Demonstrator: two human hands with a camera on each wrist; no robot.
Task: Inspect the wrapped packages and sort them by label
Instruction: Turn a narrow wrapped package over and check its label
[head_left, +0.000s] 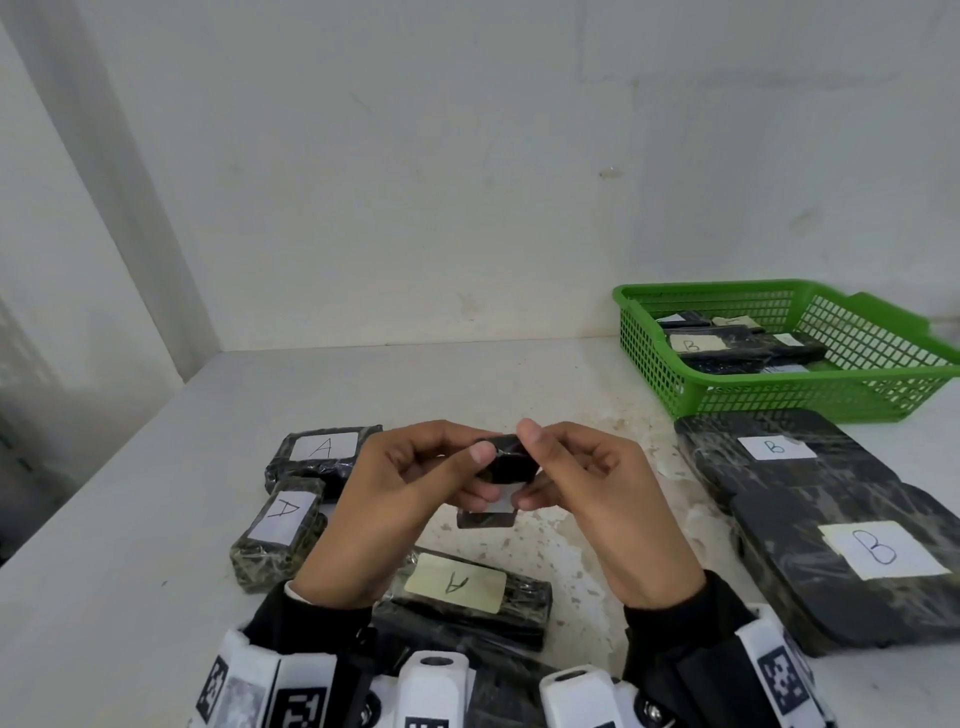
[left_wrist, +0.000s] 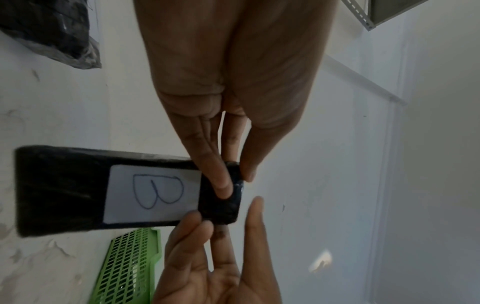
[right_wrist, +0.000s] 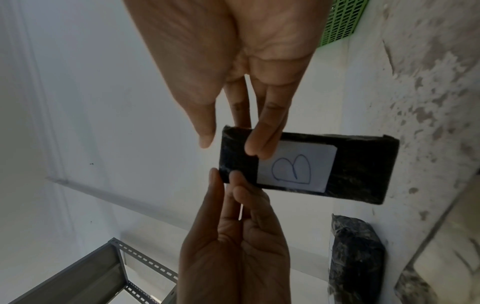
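Note:
Both hands hold one small black wrapped package (head_left: 506, 460) above the middle of the table. Its white label reads B, plain in the left wrist view (left_wrist: 153, 191) and the right wrist view (right_wrist: 296, 167). My left hand (head_left: 480, 475) pinches one end between thumb and fingers (left_wrist: 223, 185). On the other side of that same end, my right hand (head_left: 530, 467) pinches it with its fingertips (right_wrist: 255, 148) touching the label's edge. The rest of the package hangs free below the hands.
Three packages labelled A lie at the left and front (head_left: 322, 449) (head_left: 283, 525) (head_left: 462, 587). Two large flat packages labelled B (head_left: 774, 457) (head_left: 857, 561) lie at the right. A green basket (head_left: 779, 400) at the back right holds several B packages (head_left: 727, 345).

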